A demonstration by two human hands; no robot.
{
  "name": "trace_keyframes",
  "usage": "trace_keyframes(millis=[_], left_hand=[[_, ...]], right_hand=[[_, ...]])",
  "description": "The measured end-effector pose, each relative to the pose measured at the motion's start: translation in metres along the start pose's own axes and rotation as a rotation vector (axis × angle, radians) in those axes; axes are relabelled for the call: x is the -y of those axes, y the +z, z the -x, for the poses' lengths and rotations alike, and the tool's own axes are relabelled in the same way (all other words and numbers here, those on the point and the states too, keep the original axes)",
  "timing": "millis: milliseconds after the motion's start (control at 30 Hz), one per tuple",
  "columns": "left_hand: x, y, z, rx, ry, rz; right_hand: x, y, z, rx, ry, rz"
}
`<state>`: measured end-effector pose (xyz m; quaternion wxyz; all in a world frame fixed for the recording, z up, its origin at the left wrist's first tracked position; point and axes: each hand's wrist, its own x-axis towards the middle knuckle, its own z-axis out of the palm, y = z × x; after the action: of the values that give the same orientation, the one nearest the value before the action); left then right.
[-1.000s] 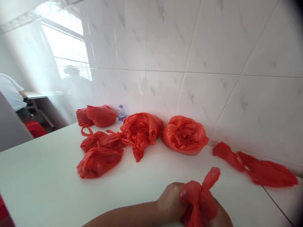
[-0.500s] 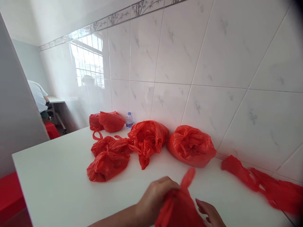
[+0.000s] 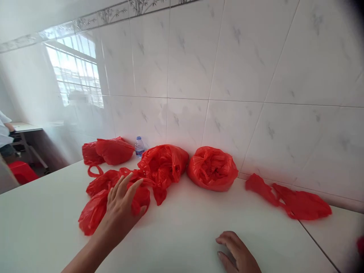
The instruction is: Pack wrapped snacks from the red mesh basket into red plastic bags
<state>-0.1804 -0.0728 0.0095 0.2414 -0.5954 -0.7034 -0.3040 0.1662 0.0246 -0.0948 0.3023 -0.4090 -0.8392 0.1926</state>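
My left hand [image 3: 122, 208] reaches over the left-hand red plastic bags with its fingers spread and nothing in its grip. It hides part of the nearest bag [image 3: 92, 214]; whether it touches that bag I cannot tell. Behind it lies another knotted bag [image 3: 104, 181] with a loop handle. My right hand [image 3: 239, 252] is low over the white table [image 3: 182, 235], fingers loosely curled, thumb apart, holding nothing. Farther back sit a bulging, crumpled red bag [image 3: 163, 163] and a round, full one [image 3: 213, 168] with a gathered top.
Two red bundles [image 3: 113, 151] and a small water bottle [image 3: 139, 147] stand by the tiled wall [image 3: 187, 68]. A flat red bag [image 3: 304, 201] lies at right across a table seam. Far left are a person's white sleeve [image 3: 5, 129] and a red stool [image 3: 22, 172].
The red bag held low in front has left my hands and is out of clear sight. My left hand has moved left and opened over the bags; the view has turned right.
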Motion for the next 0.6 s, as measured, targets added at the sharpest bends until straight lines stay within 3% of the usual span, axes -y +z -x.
trace_keyframes(millis=[133,200,267,367,433,500,600], left_hand=[[-0.035,0.005,-0.008,-0.049,0.223,0.114],[-0.053,0.011,-0.014,0.035,0.326,0.230],[-0.071,0.025,-0.019,0.210,0.407,0.358],[-0.102,0.060,-0.020,0.546,0.496,0.560],[-0.123,0.089,-0.017,0.718,0.485,0.616],[-0.143,0.117,-0.015,0.813,0.437,0.589],[-0.164,0.147,-0.011,0.823,0.452,0.539]], right_hand=[[-0.001,-0.003,-0.001,-0.028,0.134,0.109],[-0.005,-0.009,-0.005,-0.059,0.224,0.148],[-0.013,-0.017,-0.011,-0.094,0.291,0.188],[-0.032,-0.031,-0.024,-0.160,0.357,0.254],[-0.045,-0.039,-0.032,-0.212,0.395,0.293],[-0.058,-0.046,-0.040,-0.256,0.439,0.320],[-0.076,-0.052,-0.051,-0.315,0.504,0.348]])
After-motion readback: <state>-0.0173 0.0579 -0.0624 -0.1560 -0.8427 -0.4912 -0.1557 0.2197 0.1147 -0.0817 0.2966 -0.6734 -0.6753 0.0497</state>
